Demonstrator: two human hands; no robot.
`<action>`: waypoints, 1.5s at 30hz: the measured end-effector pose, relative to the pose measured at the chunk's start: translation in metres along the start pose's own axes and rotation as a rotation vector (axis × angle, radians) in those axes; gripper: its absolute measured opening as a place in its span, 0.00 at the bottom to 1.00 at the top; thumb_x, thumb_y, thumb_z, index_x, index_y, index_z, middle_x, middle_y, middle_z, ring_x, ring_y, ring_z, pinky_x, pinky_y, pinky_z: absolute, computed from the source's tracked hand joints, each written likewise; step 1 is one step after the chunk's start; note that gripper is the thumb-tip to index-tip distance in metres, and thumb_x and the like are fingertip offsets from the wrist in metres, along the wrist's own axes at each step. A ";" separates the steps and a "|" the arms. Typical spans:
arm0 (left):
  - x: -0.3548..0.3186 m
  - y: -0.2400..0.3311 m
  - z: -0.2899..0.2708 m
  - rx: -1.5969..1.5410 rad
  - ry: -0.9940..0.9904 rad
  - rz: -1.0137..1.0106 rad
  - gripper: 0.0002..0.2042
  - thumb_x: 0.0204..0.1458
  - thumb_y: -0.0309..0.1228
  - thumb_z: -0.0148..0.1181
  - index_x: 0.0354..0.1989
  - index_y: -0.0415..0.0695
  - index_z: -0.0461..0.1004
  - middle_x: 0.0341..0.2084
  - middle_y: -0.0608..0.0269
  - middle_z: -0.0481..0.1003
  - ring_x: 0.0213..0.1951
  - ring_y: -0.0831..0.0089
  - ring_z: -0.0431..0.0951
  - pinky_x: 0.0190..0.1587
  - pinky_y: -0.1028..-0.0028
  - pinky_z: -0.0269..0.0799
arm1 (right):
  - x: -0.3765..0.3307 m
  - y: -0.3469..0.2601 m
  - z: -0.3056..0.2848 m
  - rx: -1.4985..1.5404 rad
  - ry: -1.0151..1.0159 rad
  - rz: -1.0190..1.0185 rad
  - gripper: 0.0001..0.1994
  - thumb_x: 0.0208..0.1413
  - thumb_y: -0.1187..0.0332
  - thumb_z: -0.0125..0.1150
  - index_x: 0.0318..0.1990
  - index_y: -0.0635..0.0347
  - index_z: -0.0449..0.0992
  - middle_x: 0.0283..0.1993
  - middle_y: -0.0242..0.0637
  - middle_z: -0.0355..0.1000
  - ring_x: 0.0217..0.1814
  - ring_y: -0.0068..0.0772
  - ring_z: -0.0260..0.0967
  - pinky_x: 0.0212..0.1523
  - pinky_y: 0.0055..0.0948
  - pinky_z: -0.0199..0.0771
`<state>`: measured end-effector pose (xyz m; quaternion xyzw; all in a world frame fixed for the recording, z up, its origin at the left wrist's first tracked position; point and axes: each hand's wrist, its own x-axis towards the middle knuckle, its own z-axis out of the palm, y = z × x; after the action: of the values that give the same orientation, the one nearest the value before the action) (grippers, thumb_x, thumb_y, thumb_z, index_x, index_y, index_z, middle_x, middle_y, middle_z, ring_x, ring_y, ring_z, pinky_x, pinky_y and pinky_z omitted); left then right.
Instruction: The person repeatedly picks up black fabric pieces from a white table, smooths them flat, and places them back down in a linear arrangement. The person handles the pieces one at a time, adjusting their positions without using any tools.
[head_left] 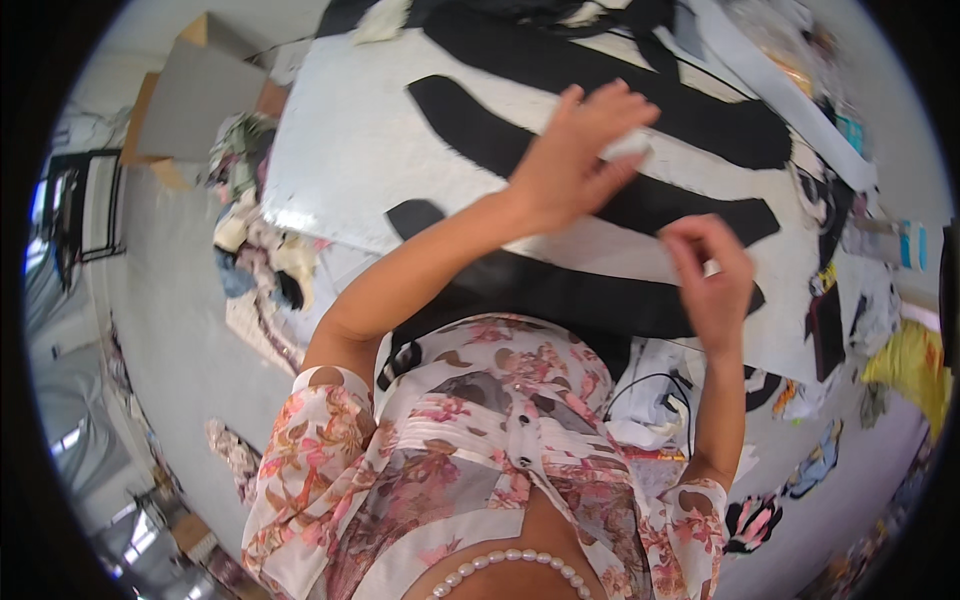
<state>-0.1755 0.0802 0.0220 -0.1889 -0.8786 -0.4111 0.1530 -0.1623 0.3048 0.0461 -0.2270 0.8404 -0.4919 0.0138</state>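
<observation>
Black fabric pieces lie across a white tabletop, both hands over them

Three long, curved black fabric pieces (650, 203) stretch from left to right over the white tabletop (340, 150), one behind another, with pale gaps between them. The far piece (540, 55) is broad and rounded at its right end; the middle one narrows toward its left tip; the near piece (570, 287) lies close to the wearer's floral blouse (500, 385).

The left hand (580, 150) reaches over the middle piece, its fingers pointing toward the far one. A small white patch shows between thumb and fingers, too blurred to name, and whether the hand grips anything cannot be told. The right hand (708, 272) is above the right part of the near piece, thumb and fingers curled toward each other with a narrow gap; whether something is pinched there cannot be told either.

A long white strip (780, 90) runs along the far right of the table, beside clear plastic wrapping. White cloth (645, 415) and a thin black cord lie near the right forearm. A yellow bag (912, 365) sits farther right. Fabric scraps (240, 270) are heaped left of the table, near a cardboard box (190, 115) at the far left.
</observation>
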 end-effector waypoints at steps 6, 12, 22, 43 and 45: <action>-0.079 -0.029 -0.095 -0.138 0.448 -0.409 0.11 0.59 0.26 0.55 0.48 0.42 0.79 0.49 0.54 0.78 0.61 0.61 0.71 0.59 0.69 0.66 | -0.002 -0.044 0.124 0.038 -0.312 -0.320 0.11 0.45 0.70 0.71 0.32 0.60 0.73 0.30 0.37 0.68 0.32 0.39 0.71 0.29 0.33 0.71; -0.160 -0.026 -0.101 0.121 0.226 -0.449 0.14 0.63 0.32 0.50 0.54 0.45 0.75 0.56 0.53 0.74 0.67 0.55 0.62 0.70 0.52 0.43 | 0.003 -0.036 0.171 -0.145 -0.299 -0.463 0.06 0.49 0.73 0.63 0.28 0.59 0.70 0.31 0.39 0.66 0.35 0.42 0.71 0.33 0.36 0.74; -0.175 -0.022 -0.083 0.592 -0.039 -0.401 0.26 0.61 0.40 0.50 0.68 0.51 0.61 0.71 0.54 0.51 0.73 0.53 0.47 0.70 0.43 0.33 | 0.021 -0.028 0.146 0.001 -0.296 -0.241 0.04 0.54 0.71 0.61 0.32 0.60 0.74 0.32 0.38 0.72 0.34 0.40 0.73 0.31 0.35 0.71; -0.172 -0.021 -0.078 0.670 -0.039 -0.451 0.26 0.62 0.37 0.48 0.69 0.51 0.60 0.72 0.55 0.51 0.73 0.56 0.47 0.71 0.48 0.33 | 0.029 -0.026 0.130 0.117 -0.189 -0.222 0.01 0.55 0.77 0.59 0.33 0.65 0.74 0.32 0.38 0.72 0.31 0.40 0.72 0.31 0.31 0.70; -0.172 -0.021 -0.078 0.670 -0.010 -0.448 0.25 0.61 0.36 0.50 0.67 0.49 0.62 0.71 0.54 0.53 0.72 0.55 0.49 0.71 0.49 0.36 | 0.036 -0.022 0.114 0.253 -0.125 -0.101 0.01 0.56 0.79 0.58 0.36 0.68 0.74 0.32 0.38 0.72 0.27 0.29 0.68 0.29 0.24 0.68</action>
<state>-0.0246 -0.0289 -0.0169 0.0659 -0.9841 -0.1240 0.1086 -0.1585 0.1883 0.0126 -0.2957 0.7567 -0.5789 0.0698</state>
